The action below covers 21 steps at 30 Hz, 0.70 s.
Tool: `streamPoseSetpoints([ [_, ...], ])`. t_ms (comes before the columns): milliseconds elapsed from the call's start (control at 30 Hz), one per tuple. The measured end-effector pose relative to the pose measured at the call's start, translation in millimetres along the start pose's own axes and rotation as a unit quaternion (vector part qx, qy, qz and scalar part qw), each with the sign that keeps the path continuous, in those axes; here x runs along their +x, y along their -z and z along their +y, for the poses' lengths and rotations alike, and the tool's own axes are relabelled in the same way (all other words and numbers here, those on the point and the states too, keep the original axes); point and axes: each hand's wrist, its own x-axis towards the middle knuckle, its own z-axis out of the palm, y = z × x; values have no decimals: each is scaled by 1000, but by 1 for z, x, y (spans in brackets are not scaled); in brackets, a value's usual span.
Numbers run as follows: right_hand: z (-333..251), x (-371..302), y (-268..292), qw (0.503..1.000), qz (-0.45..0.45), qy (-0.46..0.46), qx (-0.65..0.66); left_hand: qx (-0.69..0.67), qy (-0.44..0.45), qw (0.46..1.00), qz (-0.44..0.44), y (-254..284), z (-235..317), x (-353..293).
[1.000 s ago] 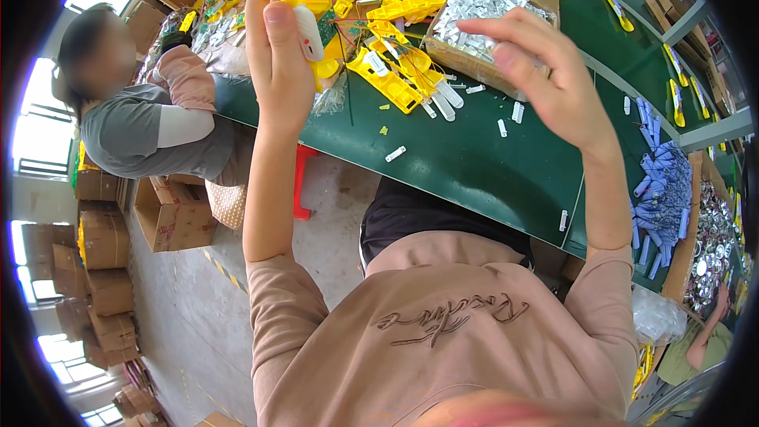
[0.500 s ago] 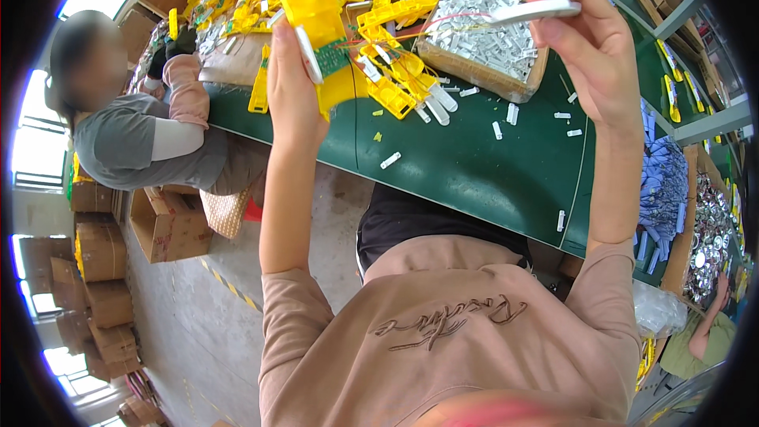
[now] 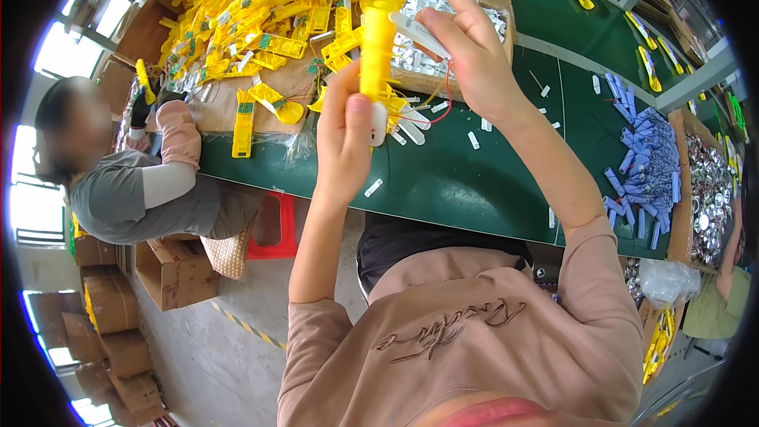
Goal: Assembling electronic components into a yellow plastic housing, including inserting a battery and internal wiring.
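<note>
Over the near edge of the bench, my left hand [image 3: 345,134] is closed on a yellow plastic housing [image 3: 377,51], turned nearly edge-on. A white plastic piece [image 3: 379,123] shows at its lower end by my thumb. My right hand [image 3: 478,51] pinches a long white strip with a rounded end [image 3: 417,34], close beside the housing's upper part. From it a thin red wire [image 3: 449,91] loops down toward the housing. Behind my hands stands a cardboard box of small white parts [image 3: 506,32]. Several white strips [image 3: 411,126] lie on the bench below the housing.
Yellow housings [image 3: 269,0] are heaped at the back left. Blue wrapped cylinders [image 3: 652,158] lie at the right, beside a box of shiny metal parts [image 3: 708,205]. Loose white pieces dot the green bench [image 3: 466,182]. A co-worker [image 3: 134,182] sits at the left, near a red stool [image 3: 277,225].
My right hand has come left and slightly down with the white strip, close to the housing. My left hand has shifted right and lower, turning the housing edge-on. The view has swung somewhat.
</note>
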Motion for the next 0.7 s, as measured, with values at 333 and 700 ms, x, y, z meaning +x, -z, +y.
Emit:
streamPoseSetpoints([
  [333, 20, -3, 8, 993, 109, -35, -15, 301, -98, 946, -69, -6, -7, -9],
  [700, 4, -9, 40, 988, -141, 56, -35, -224, 207, 940, -150, -4, -3, -16],
])
